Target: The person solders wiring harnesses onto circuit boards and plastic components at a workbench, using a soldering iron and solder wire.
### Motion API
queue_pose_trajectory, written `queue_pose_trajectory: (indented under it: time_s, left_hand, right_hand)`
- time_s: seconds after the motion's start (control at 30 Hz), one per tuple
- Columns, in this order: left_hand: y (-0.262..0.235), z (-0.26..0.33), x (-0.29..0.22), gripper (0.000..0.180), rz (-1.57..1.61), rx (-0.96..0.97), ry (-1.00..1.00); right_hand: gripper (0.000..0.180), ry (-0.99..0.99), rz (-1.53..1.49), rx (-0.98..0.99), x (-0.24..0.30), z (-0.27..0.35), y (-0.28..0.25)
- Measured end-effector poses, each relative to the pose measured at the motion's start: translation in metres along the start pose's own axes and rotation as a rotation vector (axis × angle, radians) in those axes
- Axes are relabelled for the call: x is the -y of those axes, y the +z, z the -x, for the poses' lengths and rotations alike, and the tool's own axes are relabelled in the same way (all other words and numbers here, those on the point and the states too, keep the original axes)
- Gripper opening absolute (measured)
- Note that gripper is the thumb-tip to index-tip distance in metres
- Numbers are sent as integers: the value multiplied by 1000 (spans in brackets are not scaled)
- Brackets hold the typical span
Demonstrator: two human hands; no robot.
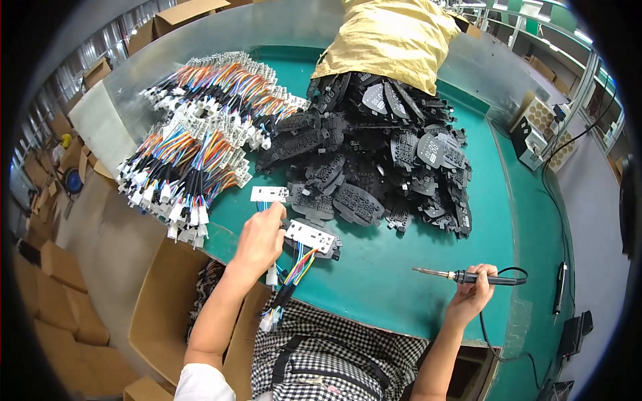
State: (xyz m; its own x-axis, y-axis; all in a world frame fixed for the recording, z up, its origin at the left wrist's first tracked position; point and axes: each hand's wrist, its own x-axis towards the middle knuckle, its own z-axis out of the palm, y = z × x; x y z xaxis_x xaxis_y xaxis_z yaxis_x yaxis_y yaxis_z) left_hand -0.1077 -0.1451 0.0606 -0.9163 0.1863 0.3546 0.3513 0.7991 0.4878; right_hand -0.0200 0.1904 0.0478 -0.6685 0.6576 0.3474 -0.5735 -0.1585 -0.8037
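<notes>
In my right hand (473,292) is a soldering iron (461,275) with a black handle, its metal tip pointing left above the green mat. My left hand (259,237) is closed at the near edge of a small white circuit board (269,194) with blue wires. Just right of that hand, a second white circuit board (310,236) lies on a black plastic panel (330,251). Its coloured wires (299,264) hang toward the table's front edge, ending in white connectors (269,321).
Wired white boards (200,147) lie heaped at the left. Black plastic panels (361,167) are piled at the centre back, partly under a yellow cloth sack (388,40). A cardboard box (160,301) stands below the table's left edge. The iron's black cord (491,344) runs right.
</notes>
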Motion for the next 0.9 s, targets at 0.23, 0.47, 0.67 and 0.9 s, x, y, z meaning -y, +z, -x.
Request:
queue_pose_trajectory:
  time_s: [0.23, 0.47, 0.67, 0.9]
  left_hand:
    - [7, 9, -5, 28, -130, -90, 86]
    - [19, 45, -44, 42, -200, 123, 195]
    - [43, 27, -29, 40, -341, 51, 164]
    - [57, 14, -27, 39, -491, 21, 238]
  right_hand:
    - [10, 33, -10, 20, -1, 0, -8]
    - [12, 37, -17, 39, -1, 2, -7]
    - [11, 73, -19, 49, -7, 1, -5]
    - [12, 45, 47, -18, -16, -9, -44]
